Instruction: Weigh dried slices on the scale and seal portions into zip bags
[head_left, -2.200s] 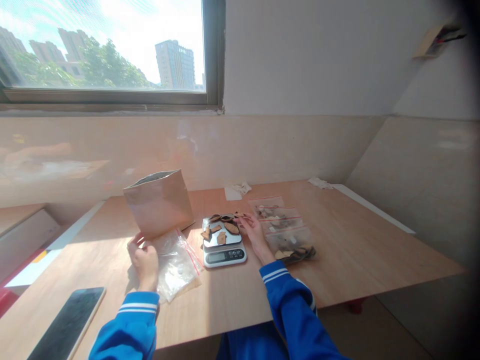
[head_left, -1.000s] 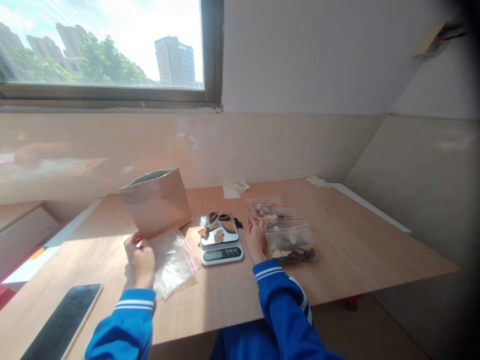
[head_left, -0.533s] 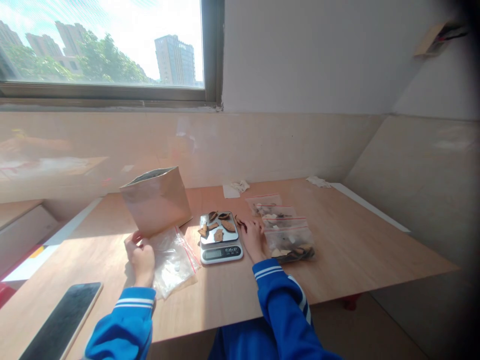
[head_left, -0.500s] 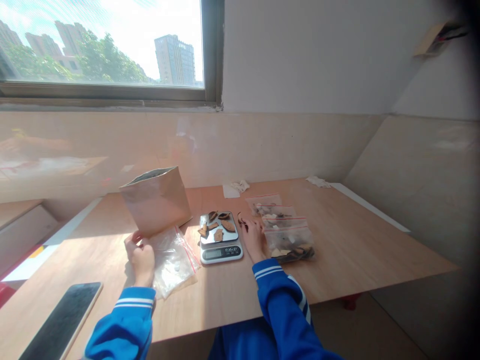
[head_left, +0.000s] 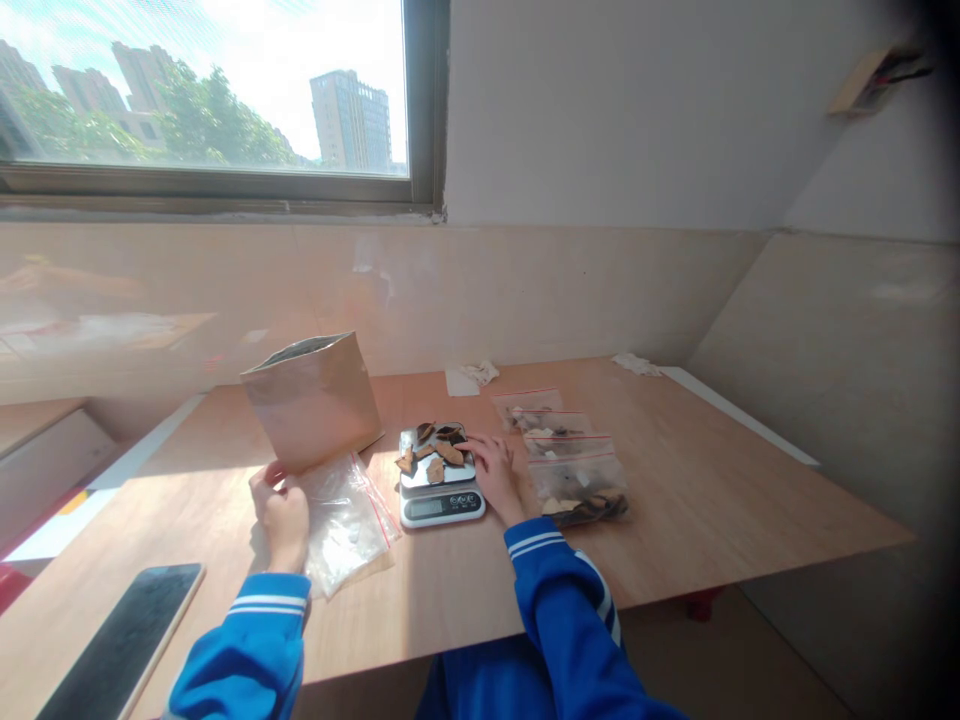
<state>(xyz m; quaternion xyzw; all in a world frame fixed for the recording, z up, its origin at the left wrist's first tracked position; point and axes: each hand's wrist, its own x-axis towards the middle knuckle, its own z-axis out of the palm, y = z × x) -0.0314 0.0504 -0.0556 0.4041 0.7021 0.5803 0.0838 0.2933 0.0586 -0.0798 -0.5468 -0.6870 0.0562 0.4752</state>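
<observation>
A small kitchen scale (head_left: 442,508) stands on the table, with several brown dried slices (head_left: 436,470) spread over its metal plate. My right hand (head_left: 495,474) reaches in from the right side, its fingertips at the plate's right edge, closed on a dark dried slice (head_left: 454,436) low among the others. My left hand (head_left: 280,512) rests on the table, fingers curled, with nothing visible in them. Beside it lie flat clear zip bags (head_left: 346,530) with a red seal line. Behind them a brown paper pouch (head_left: 315,405) stands upright, its top open.
Several zip bags with dried pieces (head_left: 585,505) lie in a row right of the scale. A phone (head_left: 120,640) lies at the left front. White crumpled scraps (head_left: 480,373) sit at the back by the tiled wall. The table's front edge (head_left: 420,655) runs close to my body.
My right hand has moved left from beside the scale to over its plate, carrying a dried slice. A brown slice on the plate has shifted slightly left. My left hand stays put.
</observation>
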